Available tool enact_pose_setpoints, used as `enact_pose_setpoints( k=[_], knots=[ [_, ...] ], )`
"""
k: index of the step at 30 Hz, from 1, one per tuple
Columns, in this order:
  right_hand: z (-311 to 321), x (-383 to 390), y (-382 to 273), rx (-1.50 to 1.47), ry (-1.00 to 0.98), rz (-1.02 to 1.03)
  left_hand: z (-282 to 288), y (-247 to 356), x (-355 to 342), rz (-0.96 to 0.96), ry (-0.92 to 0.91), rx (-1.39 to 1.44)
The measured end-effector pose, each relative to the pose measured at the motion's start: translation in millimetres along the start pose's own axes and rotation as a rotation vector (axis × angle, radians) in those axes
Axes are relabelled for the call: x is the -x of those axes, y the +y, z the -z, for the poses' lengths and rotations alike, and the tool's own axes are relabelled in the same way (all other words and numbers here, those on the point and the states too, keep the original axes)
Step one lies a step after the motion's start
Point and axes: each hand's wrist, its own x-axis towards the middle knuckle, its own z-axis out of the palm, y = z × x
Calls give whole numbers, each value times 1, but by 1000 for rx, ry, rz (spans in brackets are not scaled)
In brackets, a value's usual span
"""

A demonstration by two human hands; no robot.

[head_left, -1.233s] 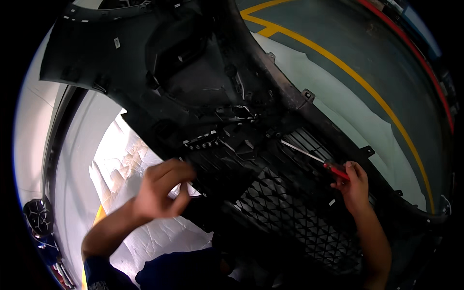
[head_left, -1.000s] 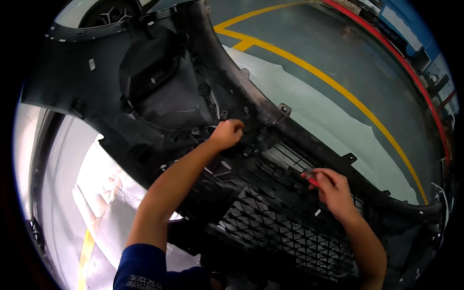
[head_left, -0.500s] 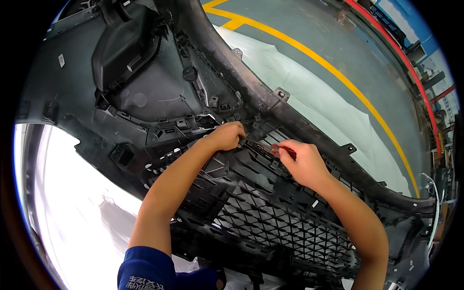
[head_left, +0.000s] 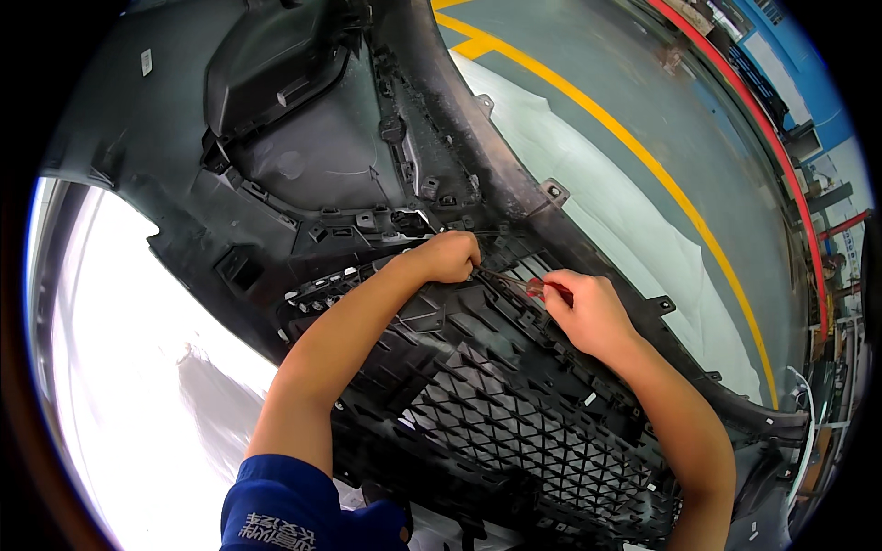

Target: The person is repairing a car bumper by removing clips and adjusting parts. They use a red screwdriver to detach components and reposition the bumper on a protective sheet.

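Observation:
A large black car bumper lies with its ribbed inner side up, a honeycomb grille set in its middle. My right hand is closed round the red handle of a screwdriver. The thin shaft points left along the grille's upper edge, and its tip reaches close to my left fingers. My left hand rests on the upper left corner of the grille frame with its fingers curled together. Whatever those fingers pinch is hidden beneath them.
Metal tabs stick out along the bumper's far rim. White sheeting is spread beyond it, on a grey floor with a yellow line. A red rail and stored parts stand at the far right. Bright white material lies at left.
The view has shifted a little, so the bumper sits further right in the picture. Both hands keep to the same spot on the grille frame, the screwdriver still in my right hand.

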Motion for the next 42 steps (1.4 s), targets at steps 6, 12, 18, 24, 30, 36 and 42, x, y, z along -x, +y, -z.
enact_pose_setpoints(
  k=[6, 12, 18, 24, 30, 36, 42],
  knots=[
    [1, -4, -3, 21, 19, 6, -2, 3, -1, 26, -13, -18],
    [13, -32, -31, 187, -96, -38, 4, 9, 2, 10, -18, -59],
    [21, -102, -44, 320, -433, -202, 3, 17, -4, 48, 33, -93],
    [29, -162, -112, 348, -847, -669, -6, 12, -7, 162, 43, -56],
    [18, -168, -109, 1121, -915, 371, 4, 25, -1, 267, -31, -39],
    [26, -144, -89, 1125, -489, 1221, -2, 22, 2, 193, 85, -63],
    [21, -162, -121, 446, -831, -603, 2, 29, 2, 188, 50, -80]
  ],
)
